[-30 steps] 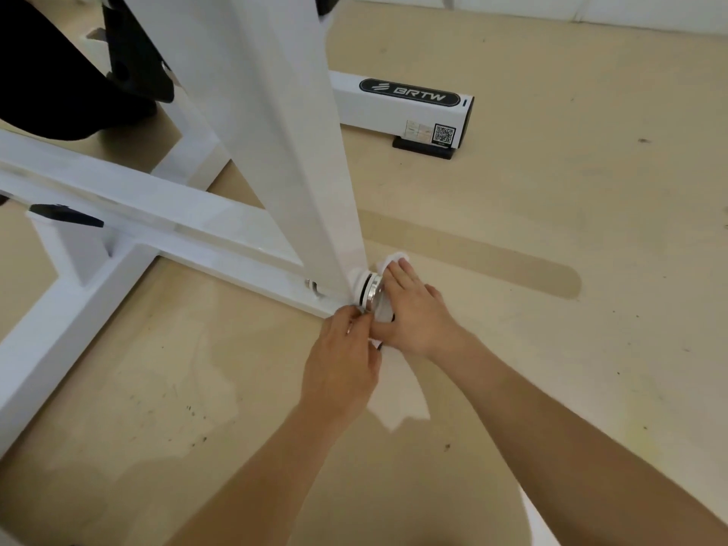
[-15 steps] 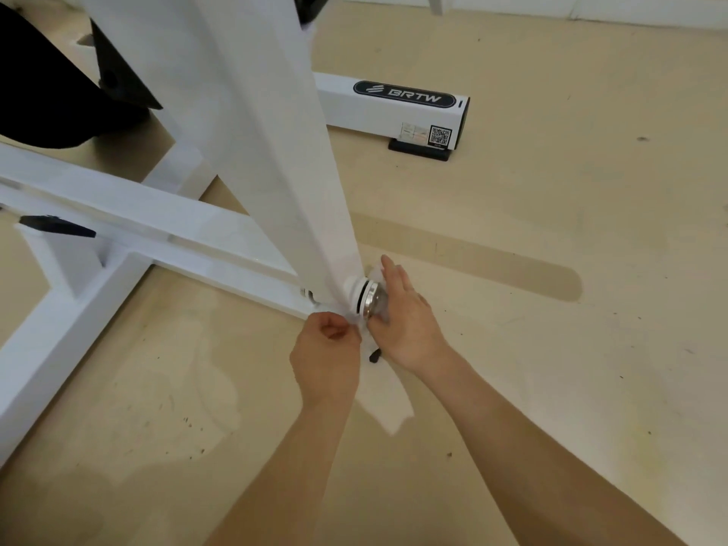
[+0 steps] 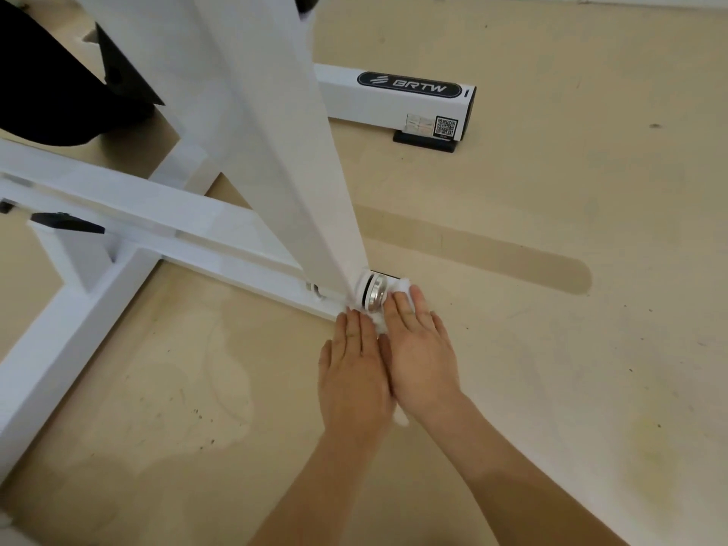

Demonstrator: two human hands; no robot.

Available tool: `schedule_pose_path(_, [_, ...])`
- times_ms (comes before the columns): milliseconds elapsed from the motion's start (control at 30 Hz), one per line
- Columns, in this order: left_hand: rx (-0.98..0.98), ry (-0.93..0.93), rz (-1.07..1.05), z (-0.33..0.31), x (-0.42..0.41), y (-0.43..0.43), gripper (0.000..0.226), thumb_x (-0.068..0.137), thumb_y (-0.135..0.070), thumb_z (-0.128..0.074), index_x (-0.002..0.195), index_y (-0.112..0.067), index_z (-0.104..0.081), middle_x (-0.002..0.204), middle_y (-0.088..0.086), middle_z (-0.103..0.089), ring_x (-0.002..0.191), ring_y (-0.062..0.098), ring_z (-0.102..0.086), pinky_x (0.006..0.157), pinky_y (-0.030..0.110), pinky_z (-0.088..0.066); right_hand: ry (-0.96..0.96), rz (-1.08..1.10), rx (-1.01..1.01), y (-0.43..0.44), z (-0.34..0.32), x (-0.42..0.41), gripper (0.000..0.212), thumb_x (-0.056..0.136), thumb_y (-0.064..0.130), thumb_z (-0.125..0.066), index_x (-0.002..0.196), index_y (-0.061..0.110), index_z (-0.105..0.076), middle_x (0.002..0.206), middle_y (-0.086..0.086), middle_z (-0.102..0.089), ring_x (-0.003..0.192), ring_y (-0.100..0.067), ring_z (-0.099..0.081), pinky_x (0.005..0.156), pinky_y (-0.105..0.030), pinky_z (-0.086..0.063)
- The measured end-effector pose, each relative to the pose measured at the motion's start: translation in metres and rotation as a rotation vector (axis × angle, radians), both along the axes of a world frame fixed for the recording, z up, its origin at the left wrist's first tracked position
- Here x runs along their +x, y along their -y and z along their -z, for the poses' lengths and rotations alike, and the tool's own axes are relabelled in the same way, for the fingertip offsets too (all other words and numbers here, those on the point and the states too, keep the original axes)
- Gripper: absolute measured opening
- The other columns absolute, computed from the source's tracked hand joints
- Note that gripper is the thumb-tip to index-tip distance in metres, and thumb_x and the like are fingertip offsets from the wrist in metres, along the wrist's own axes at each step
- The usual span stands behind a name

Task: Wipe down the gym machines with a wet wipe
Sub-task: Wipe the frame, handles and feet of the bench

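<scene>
Place: you're in a gym, looking down at floor level.
Machine: a white steel frame (image 3: 118, 214) with a slanted post fills your left and centre.
Branding: its far foot carries a black BRTW badge (image 3: 409, 85) and a QR sticker (image 3: 446, 126).
Floor: scuffed beige flooring (image 3: 551, 348) all round.

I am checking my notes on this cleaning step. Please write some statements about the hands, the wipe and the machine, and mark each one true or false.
1. The left hand and the right hand both have straight fingers. True.
2. The wipe is blue. False: it is white.
3. The right hand's fingertips rest on the wipe beside the silver disc. True.
4. The label on the beam reads BRTW. True.
5. The QR code lies on the floor. False: it is on the beam's side, below the label.
</scene>
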State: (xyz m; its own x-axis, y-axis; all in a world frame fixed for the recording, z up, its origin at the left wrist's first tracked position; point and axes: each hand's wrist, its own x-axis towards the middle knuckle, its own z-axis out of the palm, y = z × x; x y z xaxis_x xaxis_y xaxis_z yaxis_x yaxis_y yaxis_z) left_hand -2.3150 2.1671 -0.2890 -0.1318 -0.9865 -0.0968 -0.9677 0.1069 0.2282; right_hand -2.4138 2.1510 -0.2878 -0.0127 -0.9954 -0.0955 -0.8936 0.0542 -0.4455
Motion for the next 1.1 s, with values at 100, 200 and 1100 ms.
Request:
schedule_pose_path(100, [0.004, -0.249, 0.095, -0.003, -0.002, -0.011, 0.054, 0.092, -0.022, -0.034, 0.143, -0.008, -0.044, 0.148, 0.007, -0.043, 0.139, 0.021, -0.037, 0.11, 0.037, -0.038, 0.129, 0.093, -0.173, -0.007, 0.003, 0.001, 0.032, 0.09, 0.018, -0.046, 0.113, 0.018, -0.068, 0.117, 0.007, -0.066, 0.115, -0.026, -0.058, 0.085, -0.035, -0.054])
schedule_pose_path(200, [0.114, -0.487, -0.02, -0.015, 0.006, -0.014, 0.054, 0.088, -0.008, -0.051, 0.14, -0.024, -0.05, 0.134, -0.011, -0.057, 0.118, -0.005, -0.051, 0.095, 0.009, -0.038, 0.403, 0.261, -0.25, -0.024, -0.001, 0.006, 0.022, 0.084, 0.004, -0.064, 0.1, 0.015, -0.073, 0.094, 0.004, -0.072, 0.086, -0.023, -0.06, 0.07, -0.022, -0.048])
schedule_pose_path(1100, [-0.145, -0.305, 0.047, 0.016, 0.037, 0.019, 0.029, 0.087, -0.024, -0.049, 0.097, -0.015, -0.075, 0.086, 0.002, -0.07, 0.075, 0.02, -0.063, 0.066, 0.017, -0.036, 0.08, 0.139, 0.028, -0.043, 0.026, 0.021, 0.065, 0.078, 0.028, -0.028, 0.125, -0.005, -0.057, 0.093, -0.013, -0.062, 0.076, -0.03, -0.063, 0.063, -0.034, -0.054])
